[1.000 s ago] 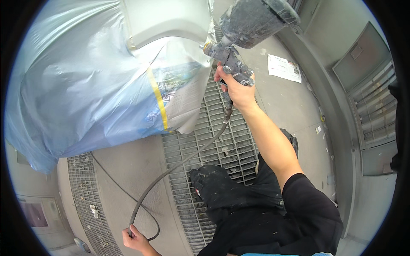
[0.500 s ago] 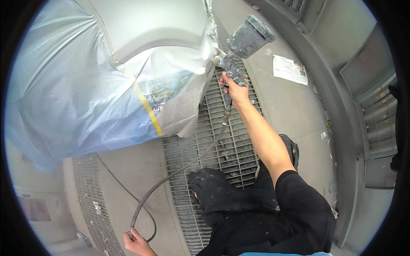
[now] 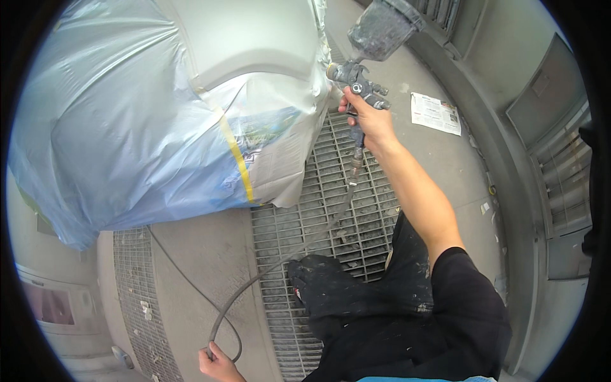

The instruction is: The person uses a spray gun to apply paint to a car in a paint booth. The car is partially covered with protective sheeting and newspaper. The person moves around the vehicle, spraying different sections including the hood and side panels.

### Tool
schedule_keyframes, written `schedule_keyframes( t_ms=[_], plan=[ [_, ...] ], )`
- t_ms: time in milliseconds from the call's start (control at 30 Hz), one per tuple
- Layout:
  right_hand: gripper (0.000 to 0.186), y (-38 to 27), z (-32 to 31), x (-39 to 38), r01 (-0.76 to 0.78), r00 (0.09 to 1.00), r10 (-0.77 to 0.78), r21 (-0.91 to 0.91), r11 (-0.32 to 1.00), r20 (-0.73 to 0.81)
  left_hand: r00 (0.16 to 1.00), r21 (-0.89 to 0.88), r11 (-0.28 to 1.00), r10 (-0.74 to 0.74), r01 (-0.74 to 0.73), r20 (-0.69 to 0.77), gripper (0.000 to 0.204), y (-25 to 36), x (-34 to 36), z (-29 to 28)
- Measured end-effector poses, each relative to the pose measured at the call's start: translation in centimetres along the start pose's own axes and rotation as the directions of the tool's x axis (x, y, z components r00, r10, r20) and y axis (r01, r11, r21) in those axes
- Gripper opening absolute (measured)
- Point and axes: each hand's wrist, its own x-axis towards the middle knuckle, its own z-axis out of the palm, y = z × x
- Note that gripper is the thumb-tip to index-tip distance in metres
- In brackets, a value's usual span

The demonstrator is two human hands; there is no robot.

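My right hand [image 3: 369, 118] is wrapped round the handle of a paint-spattered spray gun [image 3: 358, 83], held up beside the masked vehicle body. A cloudy grey paint cup [image 3: 384, 30] sits on top of the gun, and its nozzle points left at the pale bodywork [image 3: 248, 38]. From the handle's base an air hose [image 3: 254, 277] curves down to the lower left. There my left hand [image 3: 219, 365] is closed on a loop of the hose. Plastic masking film [image 3: 108, 127] and paper [image 3: 277, 169] with a yellow tape strip [image 3: 235, 153] cover the body below the bare panel.
Metal floor grating [image 3: 286, 235] runs beneath the gun and my legs, with a second grating [image 3: 137, 280] at the left. A printed sheet [image 3: 436, 114] lies on the floor at the right. The booth wall [image 3: 515, 210] with vents rises along the right side.
My right hand and the spray gun have moved a little to the right and up. My left hand, still holding the hose, has shifted slightly right.
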Motion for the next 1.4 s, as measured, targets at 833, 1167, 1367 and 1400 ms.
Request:
schedule_keyframes(
  t_ms=[833, 1167, 1367, 1400],
  plan=[
    [0.013, -1.0, -6.4, 5.9, -0.029, 0.992, 0.035, -0.052, 0.998, 0.123, 1.000, -0.209, 0.978, 0.006, -0.011, -0.022, 0.038, 2.1, -6.6, 5.4],
    [0.011, 0.7, -12.3, 9.4, -0.017, 0.999, 0.005, -0.279, 0.960, -0.044, 0.992, -0.146, 0.982, -0.116, 0.123, 0.057, 0.034, 9.9, -11.2, 6.4],
    [0.012, -9.9, -6.4, 5.1, 0.219, 0.975, -0.185, -0.370, 0.903, 0.125, 0.995, -0.168, 0.986, 0.027, -0.011, 0.095, 0.033, 8.9, -12.0, 10.5],
    [0.013, -11.2, -5.0, 3.9, 0.227, 0.973, -0.184, -0.429, 0.874, 0.141, 0.994, -0.185, 0.982, 0.043, -0.023, 0.103, 0.033, 8.4, -11.9, 11.0]
  ],
)
